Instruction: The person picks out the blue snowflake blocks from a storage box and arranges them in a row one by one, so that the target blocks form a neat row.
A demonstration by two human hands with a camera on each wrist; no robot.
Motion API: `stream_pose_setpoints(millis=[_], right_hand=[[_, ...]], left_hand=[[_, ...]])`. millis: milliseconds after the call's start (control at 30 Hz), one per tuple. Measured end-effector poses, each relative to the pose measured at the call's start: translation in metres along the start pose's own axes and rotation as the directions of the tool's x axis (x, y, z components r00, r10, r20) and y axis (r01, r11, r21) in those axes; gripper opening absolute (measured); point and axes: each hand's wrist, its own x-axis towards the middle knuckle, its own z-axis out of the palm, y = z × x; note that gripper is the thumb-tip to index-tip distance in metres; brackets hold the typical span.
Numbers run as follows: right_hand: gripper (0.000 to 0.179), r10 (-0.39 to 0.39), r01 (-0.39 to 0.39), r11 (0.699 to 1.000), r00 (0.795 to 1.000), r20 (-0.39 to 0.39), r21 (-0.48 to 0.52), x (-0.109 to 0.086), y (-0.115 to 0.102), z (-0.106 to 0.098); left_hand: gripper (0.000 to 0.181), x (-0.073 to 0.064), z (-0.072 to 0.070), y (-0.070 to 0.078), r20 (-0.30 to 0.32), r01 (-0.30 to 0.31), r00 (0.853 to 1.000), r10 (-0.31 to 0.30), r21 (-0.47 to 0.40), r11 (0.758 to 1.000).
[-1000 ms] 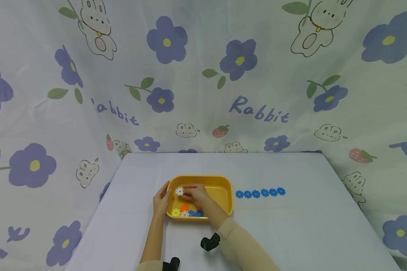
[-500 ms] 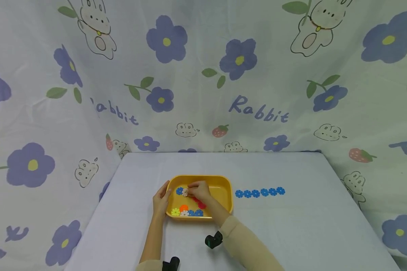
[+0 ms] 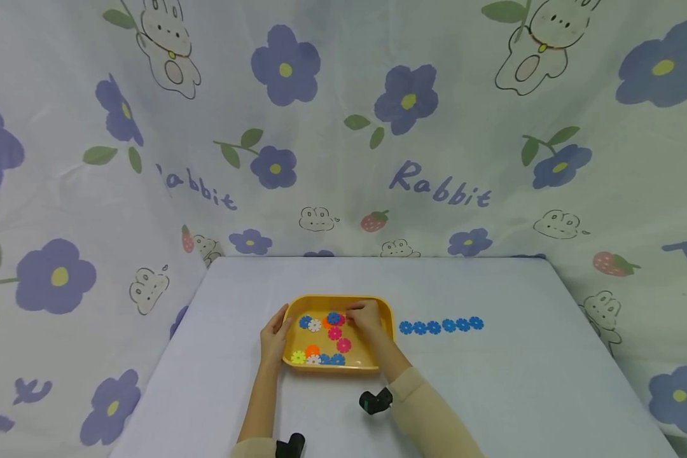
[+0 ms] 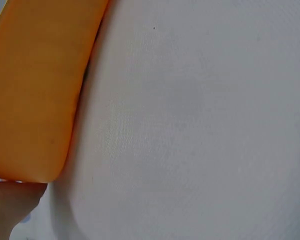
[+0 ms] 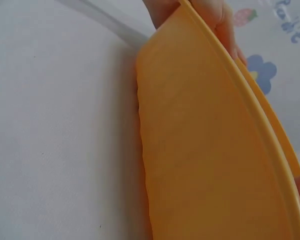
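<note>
My left hand (image 3: 273, 337) grips the left side of a yellow plastic tray (image 3: 332, 369), its thumb over the rim. Inside the tray lie several notched, flower-shaped plastic discs: a blue disc (image 3: 305, 322) and a white disc (image 3: 315, 325) at back left, several pink discs (image 3: 343, 345) in the middle, and a yellow disc (image 3: 298, 357) at front left. My right hand (image 3: 365, 318) is over the tray's right part, fingertips beside another pink disc; I cannot tell whether they pinch anything. In the right wrist view, the tray's outer wall (image 5: 205, 125) hides most of that hand.
To the right of the tray, several blue discs (image 3: 434, 327) lie in a row on the white tabletop (image 3: 521, 381). A printed curtain (image 3: 343, 127) with flowers and rabbits stands behind the table. Black wrist devices (image 3: 376, 401) sit at both sleeves.
My right hand has moved rightward inside the tray, away from the white disc at back left. The blue, white and pink discs under it have come into view. The left hand stays put.
</note>
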Motion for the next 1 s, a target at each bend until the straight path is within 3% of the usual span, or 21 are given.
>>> stream_pose_setpoints(millis=[67, 167, 367, 633, 1000], right_hand=[[0.018, 0.033, -0.033, 0.999, 0.999, 0.016, 0.005, 0.000, 0.000, 0.000], [0.024, 0.096, -0.101, 0.994, 0.990, 0.099, 0.038, 0.001, -0.001, 0.002], [0.032, 0.168, -0.217, 0.961, 0.951, 0.259, 0.172, 0.005, 0.002, 0.015], [0.038, 0.122, -0.228, 0.940, 0.920, 0.372, 0.255, 0.005, 0.008, 0.039], [0.043, 0.073, -0.232, 0.942, 0.845, 0.529, 0.241, -0.008, 0.005, 0.064]], left_hand=[[0.044, 0.000, 0.001, 0.000, -0.008, 0.006, 1.000, -0.005, 0.004, 1.000], [0.043, 0.000, 0.001, 0.000, -0.018, 0.005, 1.000, -0.005, 0.006, 1.000], [0.044, 0.000, 0.000, 0.001, -0.008, 0.008, 1.000, -0.009, -0.009, 1.000], [0.044, 0.000, 0.001, -0.001, -0.004, 0.002, 1.000, -0.002, -0.002, 1.000], [0.043, 0.001, 0.000, -0.001, -0.002, 0.008, 1.000, -0.008, -0.006, 1.000]])
